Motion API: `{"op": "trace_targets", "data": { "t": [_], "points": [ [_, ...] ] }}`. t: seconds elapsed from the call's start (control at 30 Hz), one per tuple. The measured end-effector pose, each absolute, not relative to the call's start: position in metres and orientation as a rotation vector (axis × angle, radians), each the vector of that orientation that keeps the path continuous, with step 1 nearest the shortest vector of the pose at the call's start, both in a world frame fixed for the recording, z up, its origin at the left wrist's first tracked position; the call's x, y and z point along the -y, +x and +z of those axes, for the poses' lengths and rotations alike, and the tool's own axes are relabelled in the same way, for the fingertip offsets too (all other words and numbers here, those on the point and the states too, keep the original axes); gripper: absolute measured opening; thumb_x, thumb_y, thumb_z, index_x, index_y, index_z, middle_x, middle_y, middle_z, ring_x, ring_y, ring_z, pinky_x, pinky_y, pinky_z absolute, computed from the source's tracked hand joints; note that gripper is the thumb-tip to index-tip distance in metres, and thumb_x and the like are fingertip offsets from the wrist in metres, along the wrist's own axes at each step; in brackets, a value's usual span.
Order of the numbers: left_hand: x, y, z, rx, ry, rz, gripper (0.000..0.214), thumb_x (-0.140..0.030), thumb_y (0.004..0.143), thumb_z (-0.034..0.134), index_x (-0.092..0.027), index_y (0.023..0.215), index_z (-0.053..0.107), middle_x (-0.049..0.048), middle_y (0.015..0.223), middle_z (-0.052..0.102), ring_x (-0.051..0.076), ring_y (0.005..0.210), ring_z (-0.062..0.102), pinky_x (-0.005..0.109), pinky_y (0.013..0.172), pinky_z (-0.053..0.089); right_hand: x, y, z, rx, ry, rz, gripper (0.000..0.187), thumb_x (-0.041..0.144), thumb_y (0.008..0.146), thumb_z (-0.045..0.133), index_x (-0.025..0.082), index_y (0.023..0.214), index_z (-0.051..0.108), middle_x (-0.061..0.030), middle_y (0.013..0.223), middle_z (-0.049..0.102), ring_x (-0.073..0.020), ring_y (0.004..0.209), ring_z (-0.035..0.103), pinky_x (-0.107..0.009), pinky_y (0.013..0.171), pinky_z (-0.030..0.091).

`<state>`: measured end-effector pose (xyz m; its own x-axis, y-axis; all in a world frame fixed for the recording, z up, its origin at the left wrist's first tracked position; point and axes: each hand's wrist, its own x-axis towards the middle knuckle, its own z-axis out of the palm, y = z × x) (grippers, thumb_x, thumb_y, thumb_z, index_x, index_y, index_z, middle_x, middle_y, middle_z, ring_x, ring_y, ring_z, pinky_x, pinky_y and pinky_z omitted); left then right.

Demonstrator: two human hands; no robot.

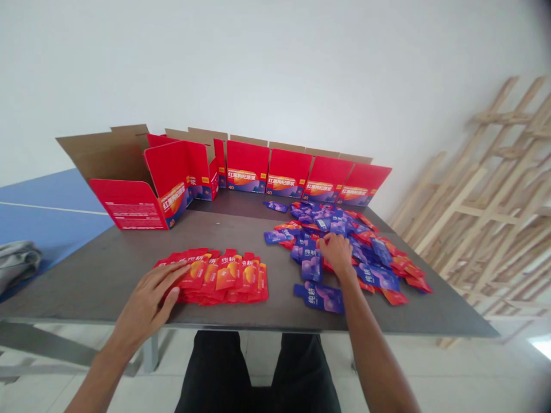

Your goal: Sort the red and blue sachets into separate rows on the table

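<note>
My left hand (151, 299) lies flat with fingers stretched out on the left end of a row of red sachets (224, 275) laid out on the dark table (99, 269). My right hand (336, 252) reaches into a loose heap of purple and red sachets (370, 252) on the right; its fingers curl down onto the heap, and what they grip is hidden. A purple sachet (321, 297) lies near the front edge beside my right forearm.
An open red carton (142, 195) stands at the back left. A row of several red cartons (297, 175) lines the far edge. A blue table (47, 212) with grey cloth (17, 261) is left. Wooden frames (486, 212) lean against the wall right.
</note>
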<state>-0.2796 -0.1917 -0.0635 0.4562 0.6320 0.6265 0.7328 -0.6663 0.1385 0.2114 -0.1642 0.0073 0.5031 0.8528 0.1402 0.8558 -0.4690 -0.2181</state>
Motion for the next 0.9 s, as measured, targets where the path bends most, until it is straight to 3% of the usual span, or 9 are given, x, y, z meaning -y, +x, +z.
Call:
{"op": "trace_targets", "data": {
  "t": [0.2,0.33,0.5,0.6,0.77,0.9],
  "points": [
    [0.191,-0.281,-0.064,1.178,-2.562,-1.005,0.051,-0.034,0.105,0.043,-0.029,0.155,0.047,0.0119,0.145,0.061,0.034,0.132,0.057,0.056,0.117,0.040,0.187,0.262,-0.005,1.533,-2.689,-0.035,0.052,0.044,0.101,0.049,0.009,0.137,0.062,-0.0250,0.139,0.061,-0.0373,0.131,0.058,-0.047,0.105,0.043],
    [0.192,-0.280,-0.064,1.178,-2.544,-1.022,0.050,-0.035,0.105,0.044,-0.027,0.153,0.049,0.0125,0.143,0.062,0.033,0.131,0.058,0.053,0.116,0.041,0.195,0.264,-0.006,1.632,-2.699,-0.127,0.056,0.051,0.101,0.049,0.007,0.133,0.063,-0.0254,0.133,0.065,-0.0369,0.126,0.062,-0.047,0.101,0.046],
    [0.193,-0.280,-0.063,1.184,-2.529,-1.038,0.048,-0.037,0.104,0.045,-0.026,0.151,0.052,0.0127,0.138,0.065,0.033,0.128,0.060,0.051,0.115,0.043,0.199,0.265,-0.003,1.802,-2.684,-0.330,0.036,0.030,0.102,0.049,0.005,0.112,0.072,-0.0265,0.111,0.074,-0.0342,0.109,0.071,-0.044,0.097,0.045],
    [0.194,-0.278,-0.062,1.176,-2.518,-1.027,0.048,-0.035,0.104,0.044,-0.025,0.150,0.051,0.0140,0.137,0.065,0.034,0.127,0.060,0.053,0.114,0.042,0.203,0.270,0.004,1.889,-2.644,-0.439,0.030,0.019,0.099,0.048,0.005,0.108,0.072,-0.0257,0.106,0.075,-0.0337,0.108,0.071,-0.044,0.098,0.043],
    [0.196,-0.277,-0.060,1.198,-2.497,-1.050,0.046,-0.035,0.103,0.044,-0.025,0.148,0.053,0.0130,0.136,0.066,0.034,0.127,0.060,0.053,0.114,0.042,0.210,0.278,0.026,1.813,-2.561,-0.479,0.028,0.022,0.102,0.044,0.009,0.107,0.067,-0.0238,0.109,0.073,-0.0349,0.111,0.068,-0.040,0.089,0.046],
    [0.196,-0.278,-0.059,1.208,-2.480,-1.076,0.044,-0.036,0.102,0.046,-0.026,0.143,0.057,0.0126,0.132,0.068,0.034,0.123,0.063,0.053,0.112,0.044,0.216,0.266,0.038,1.629,-2.439,-0.319,0.028,0.026,0.107,0.036,0.013,0.113,0.059,-0.0169,0.094,0.072,-0.0276,0.089,0.072,-0.033,0.075,0.045]
  ]
}}
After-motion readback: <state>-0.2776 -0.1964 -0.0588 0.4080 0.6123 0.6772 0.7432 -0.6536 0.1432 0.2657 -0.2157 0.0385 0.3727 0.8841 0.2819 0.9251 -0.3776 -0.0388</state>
